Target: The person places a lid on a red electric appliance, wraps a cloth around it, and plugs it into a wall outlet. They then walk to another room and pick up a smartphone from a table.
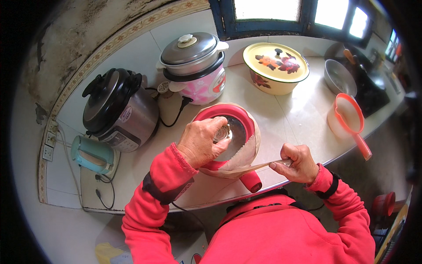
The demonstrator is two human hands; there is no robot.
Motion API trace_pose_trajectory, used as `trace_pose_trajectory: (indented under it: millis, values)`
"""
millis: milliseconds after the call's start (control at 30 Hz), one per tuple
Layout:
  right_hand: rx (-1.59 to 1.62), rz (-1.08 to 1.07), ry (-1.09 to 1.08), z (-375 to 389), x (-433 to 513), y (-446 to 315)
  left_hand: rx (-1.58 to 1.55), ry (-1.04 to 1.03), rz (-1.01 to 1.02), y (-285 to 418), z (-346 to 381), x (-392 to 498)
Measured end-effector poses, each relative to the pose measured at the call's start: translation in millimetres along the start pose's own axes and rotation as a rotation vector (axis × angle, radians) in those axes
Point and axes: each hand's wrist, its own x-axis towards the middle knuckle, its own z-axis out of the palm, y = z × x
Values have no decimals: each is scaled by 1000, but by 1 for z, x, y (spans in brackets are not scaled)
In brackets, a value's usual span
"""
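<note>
A red round pan or pot (pixel 253 125) with a red handle stands on the tiled counter in front of me. A thin tan cloth or bag (pixel 242 161) wraps around its outside and partly covers the opening on the right. My left hand (pixel 206 140) is over the opening and pinches a small round clear object (pixel 222 133), perhaps glass, between thumb and fingers. Dark, shiny contents show beneath it. My right hand (pixel 296 163), to the right of the red handle, grips a stretched end of the tan material and pulls it taut. What lies inside the right fist is partly hidden.
An electric pressure cooker (pixel 141 112), a pink rice cooker (pixel 201 85) and a teal kettle (pixel 90 153) stand left and behind. A lidded yellow enamel pot (pixel 273 82) is at the back. A strainer-like dipper (pixel 344 120) and a metal bowl (pixel 339 77) stand right. Cords cross the counter's left part.
</note>
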Motion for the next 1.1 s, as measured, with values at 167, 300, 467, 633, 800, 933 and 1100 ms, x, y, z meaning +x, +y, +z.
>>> trace_pose_trajectory:
  millis: [167, 300, 467, 633, 800, 933, 1100]
  values:
    - [-31, -57, 20, -4, 0, -2, 27, 46, 40, 0, 0, 0]
    - [-77, 23, 31, 0, 1, -5, 15, 69, 53, 0, 1, 0]
    - [21, 165, 27, 4, 1, -6, 23, 54, 39, 0, 0, 0]
    - [10, 190, 62, 6, 2, -9, 23, 46, 30, 0, 0, -1]
    - [-128, 161, 99, 9, 6, -10, 18, 52, 43, -1, 0, 0]
    - [-117, 194, 113, 12, 8, -10, 11, 44, 31, 0, -1, 0]
    - [-134, 125, 238, 28, 8, -8, 12, 9, -2, 1, -2, 0]
